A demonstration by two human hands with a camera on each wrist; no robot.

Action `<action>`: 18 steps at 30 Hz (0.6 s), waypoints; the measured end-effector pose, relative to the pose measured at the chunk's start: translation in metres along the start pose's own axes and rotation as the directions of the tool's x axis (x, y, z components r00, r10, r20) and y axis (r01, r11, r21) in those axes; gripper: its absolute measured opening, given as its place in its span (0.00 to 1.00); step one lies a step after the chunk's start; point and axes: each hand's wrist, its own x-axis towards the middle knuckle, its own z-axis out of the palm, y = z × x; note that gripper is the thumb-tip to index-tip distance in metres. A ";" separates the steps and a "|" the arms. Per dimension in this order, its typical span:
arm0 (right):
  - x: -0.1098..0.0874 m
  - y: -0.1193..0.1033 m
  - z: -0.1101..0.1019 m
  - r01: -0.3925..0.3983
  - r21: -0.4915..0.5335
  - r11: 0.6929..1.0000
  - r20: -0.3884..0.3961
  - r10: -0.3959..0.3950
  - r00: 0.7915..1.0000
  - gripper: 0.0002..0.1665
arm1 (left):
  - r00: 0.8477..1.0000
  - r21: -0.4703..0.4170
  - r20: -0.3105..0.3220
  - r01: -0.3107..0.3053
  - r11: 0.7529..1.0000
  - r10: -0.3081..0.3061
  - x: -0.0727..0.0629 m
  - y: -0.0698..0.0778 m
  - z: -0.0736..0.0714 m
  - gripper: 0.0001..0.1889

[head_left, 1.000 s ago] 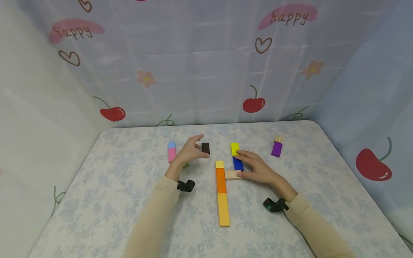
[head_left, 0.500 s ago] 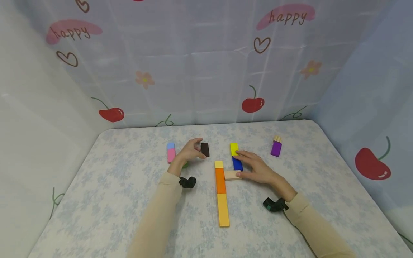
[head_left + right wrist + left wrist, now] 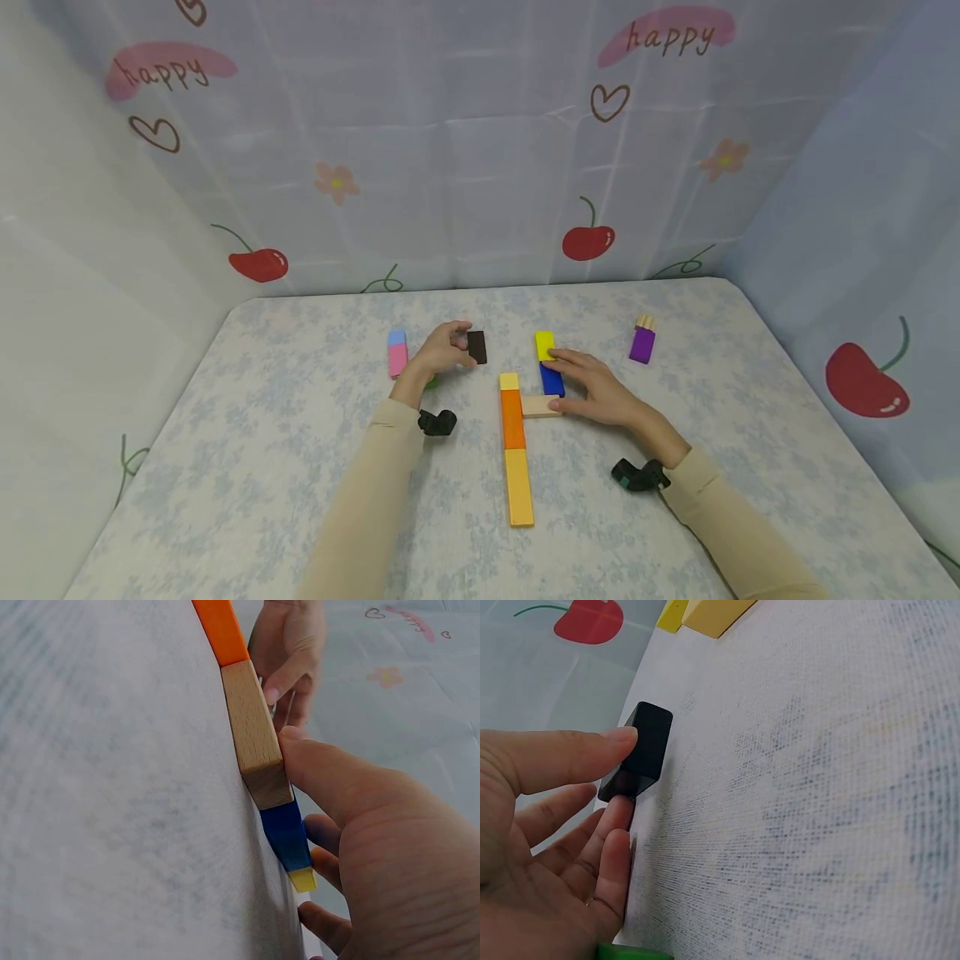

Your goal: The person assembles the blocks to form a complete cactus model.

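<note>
My left hand point(image 3: 442, 348) reaches to a dark brown block point(image 3: 477, 347), thumb and fingers curled at its sides; in the left wrist view the thumb overlaps the block's near face. My right hand point(image 3: 600, 392) has its thumb on the end of a plain wooden block point(image 3: 536, 407), while its relaxed fingers touch the blue block point(image 3: 552, 382) near the yellow block point(image 3: 544, 342). The wooden block meets a column made of a pale yellow block point(image 3: 509, 382), an orange block point(image 3: 512, 421) and a long golden-yellow block point(image 3: 519, 487).
Behind the left wrist, a light blue block point(image 3: 397, 337) adjoins a pink one point(image 3: 397, 361). Part of a green block point(image 3: 431, 382) shows under that wrist. A purple block point(image 3: 642, 346) with pale sticks at one end lies back right. Printed curtains surround the table.
The left hand has moved slightly and its thumb and fingers have closed in on the dark block. My right hand and the other blocks have stayed in place.
</note>
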 end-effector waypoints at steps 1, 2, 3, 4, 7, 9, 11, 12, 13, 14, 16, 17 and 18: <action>0.000 0.000 0.000 0.002 0.000 1.000 -0.002 -0.002 1.000 0.38 | 1.000 -0.002 -0.004 0.002 1.000 -0.002 0.000 0.000 0.000 0.38; 0.000 0.000 0.000 0.003 0.002 1.000 -0.003 -0.003 1.000 0.38 | 1.000 -0.004 -0.007 0.005 1.000 -0.005 0.000 0.000 0.000 0.38; 0.000 0.000 0.000 0.003 0.003 1.000 -0.004 -0.003 1.000 0.37 | 1.000 -0.006 -0.010 0.006 1.000 -0.006 0.000 -0.001 0.001 0.38; 0.000 0.000 0.000 0.003 0.005 1.000 -0.004 -0.003 1.000 0.37 | 1.000 -0.007 -0.012 0.006 1.000 -0.006 0.000 -0.001 0.001 0.37; 0.000 0.000 0.000 -0.004 0.005 1.000 -0.001 0.004 1.000 0.38 | 1.000 -0.007 -0.015 0.007 1.000 -0.007 0.000 -0.001 0.002 0.37; 0.000 0.000 0.000 -0.007 0.003 1.000 0.003 0.007 1.000 0.37 | 1.000 -0.007 -0.017 0.009 1.000 -0.009 0.000 -0.001 0.003 0.36; 0.000 -0.001 0.000 -0.007 0.002 1.000 0.004 0.007 1.000 0.37 | 1.000 -0.008 -0.021 0.016 1.000 -0.016 0.000 -0.002 0.003 0.35; 0.000 -0.001 0.000 -0.008 0.005 1.000 0.003 0.008 1.000 0.37 | 1.000 -0.011 -0.022 0.019 1.000 -0.019 0.000 -0.002 0.003 0.35; -0.001 -0.001 -0.001 -0.008 0.008 1.000 0.003 0.008 1.000 0.37 | 1.000 -0.011 -0.023 0.021 1.000 -0.021 0.000 -0.003 0.003 0.34; -0.001 -0.002 -0.001 -0.008 0.009 1.000 0.001 0.008 1.000 0.37 | 0.999 -0.014 -0.024 0.021 1.000 -0.021 0.000 -0.003 0.003 0.34; -0.001 -0.002 -0.001 -0.005 0.010 1.000 -0.003 0.005 1.000 0.37 | 0.999 -0.016 -0.028 0.021 1.000 -0.021 0.000 -0.003 0.003 0.34; -0.001 -0.003 -0.001 -0.004 0.010 1.000 -0.005 0.004 1.000 0.37 | 0.999 -0.015 -0.027 0.019 1.000 -0.019 0.000 -0.003 0.003 0.34; 0.000 -0.003 0.000 -0.003 0.008 1.000 -0.006 0.003 1.000 0.37 | 0.999 -0.015 -0.028 0.016 1.000 -0.016 0.000 -0.003 0.003 0.34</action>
